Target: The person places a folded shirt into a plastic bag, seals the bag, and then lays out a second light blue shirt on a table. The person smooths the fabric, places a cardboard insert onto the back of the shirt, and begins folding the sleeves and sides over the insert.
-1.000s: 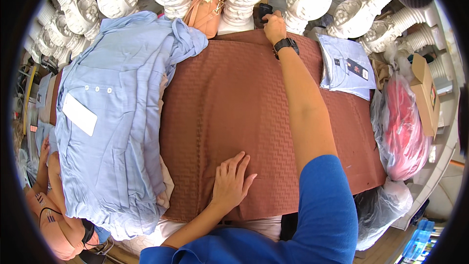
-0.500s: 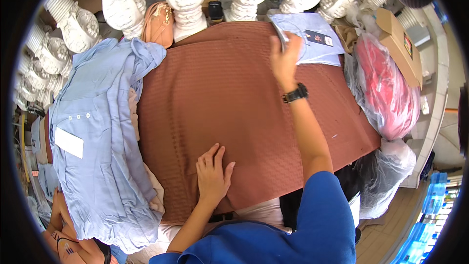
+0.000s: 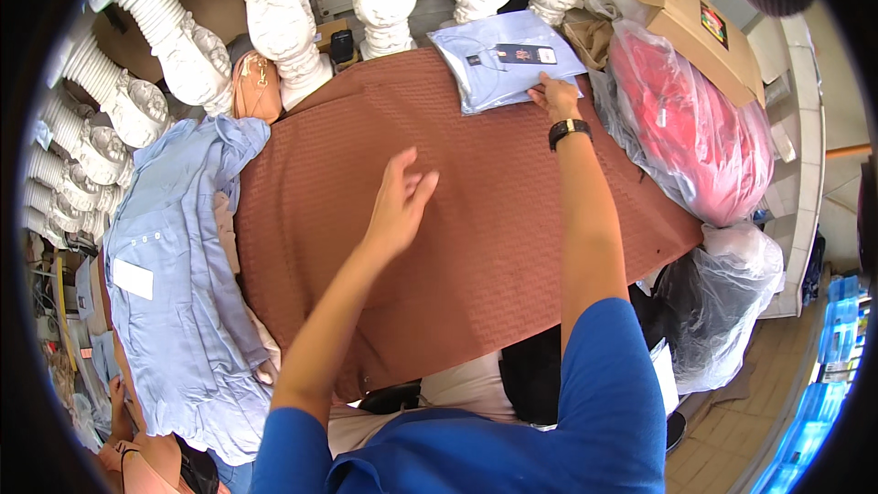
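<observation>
A light blue folded shirt in clear packaging [image 3: 476, 82] lies flat near the far edge of the brown cloth-covered table [image 3: 366, 311], a dark tag on its front. At its near right corner, my right hand [image 3: 556, 99], with a black watch on the wrist, has thumb and fingers closed on the pack's edge. My left hand [image 3: 400, 209] hovers over the middle of the brown cloth, fingers apart and holding nothing. To the left, loose light blue shirts [image 3: 183, 284] lie in a heap, a white tag on the top one.
White carved balusters [image 3: 384, 0] line the far side, with an orange-brown bag [image 3: 256, 87] before them. On the right are red items in clear plastic [image 3: 690, 128], a cardboard box [image 3: 700, 32] and a plastic-wrapped dark bundle [image 3: 722, 311]. Another person [image 3: 155, 467] is at lower left.
My right hand has moved from the packaged shirt's left edge to its near right corner. My left hand has lifted forward from the table's near part. The whole view has shifted somewhat.
</observation>
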`<act>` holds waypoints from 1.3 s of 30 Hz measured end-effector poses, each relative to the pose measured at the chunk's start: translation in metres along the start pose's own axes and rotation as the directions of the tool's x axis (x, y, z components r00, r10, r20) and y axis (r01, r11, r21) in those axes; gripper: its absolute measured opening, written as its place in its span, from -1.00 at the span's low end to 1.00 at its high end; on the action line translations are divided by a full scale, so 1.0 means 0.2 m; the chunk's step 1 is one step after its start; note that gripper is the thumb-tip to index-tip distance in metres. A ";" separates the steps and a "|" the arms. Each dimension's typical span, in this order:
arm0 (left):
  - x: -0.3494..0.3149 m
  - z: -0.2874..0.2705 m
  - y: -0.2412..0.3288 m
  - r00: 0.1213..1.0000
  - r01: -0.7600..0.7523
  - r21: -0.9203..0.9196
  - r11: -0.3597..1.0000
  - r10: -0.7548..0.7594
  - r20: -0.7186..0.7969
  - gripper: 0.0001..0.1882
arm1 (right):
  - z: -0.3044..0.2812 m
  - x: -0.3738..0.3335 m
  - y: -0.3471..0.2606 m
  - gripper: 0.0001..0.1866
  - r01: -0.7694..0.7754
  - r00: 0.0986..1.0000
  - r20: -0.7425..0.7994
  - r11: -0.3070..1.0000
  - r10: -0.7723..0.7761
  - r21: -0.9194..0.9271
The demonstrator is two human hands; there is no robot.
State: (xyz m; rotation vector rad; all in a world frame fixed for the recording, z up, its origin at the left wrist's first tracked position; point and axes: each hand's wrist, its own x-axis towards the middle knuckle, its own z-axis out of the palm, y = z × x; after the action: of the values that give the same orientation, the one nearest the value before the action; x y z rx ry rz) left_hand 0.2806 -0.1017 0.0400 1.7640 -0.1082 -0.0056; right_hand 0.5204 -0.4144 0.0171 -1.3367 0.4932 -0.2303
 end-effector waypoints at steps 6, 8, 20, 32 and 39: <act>0.72 0.29 -0.16 0.967 0.245 -0.205 0.948 -0.225 0.116 -0.04 | 0.09 -0.18 0.06 -0.68 -0.077 0.996 0.055 0.963 0.065 0.258; 0.84 0.34 -0.19 0.956 0.294 -0.305 0.906 -0.279 0.092 -0.04 | 0.09 -0.23 0.07 -0.64 -0.119 0.993 0.046 0.957 0.111 0.264; 1.07 0.51 -0.13 0.971 0.227 -0.515 0.827 -0.235 0.051 -0.53 | -0.09 -0.15 -0.03 -0.52 -0.169 0.982 0.104 0.982 0.160 0.085; 1.22 0.65 -0.06 0.953 0.301 -0.516 0.802 -0.264 0.146 -0.60 | -0.27 0.04 -0.02 -0.54 -0.111 0.987 0.146 0.952 0.071 0.285; 1.01 0.55 -0.02 0.939 0.330 -0.581 0.744 -0.321 0.122 -0.42 | -0.29 -0.06 0.03 -0.35 -0.089 0.977 0.207 0.968 0.040 0.236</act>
State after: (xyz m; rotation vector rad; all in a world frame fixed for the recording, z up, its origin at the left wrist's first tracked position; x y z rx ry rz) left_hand 0.4754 -0.2239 0.0252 1.1250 0.1837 -0.2826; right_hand 0.4818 -0.4583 0.0047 -1.0867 0.3252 -0.0960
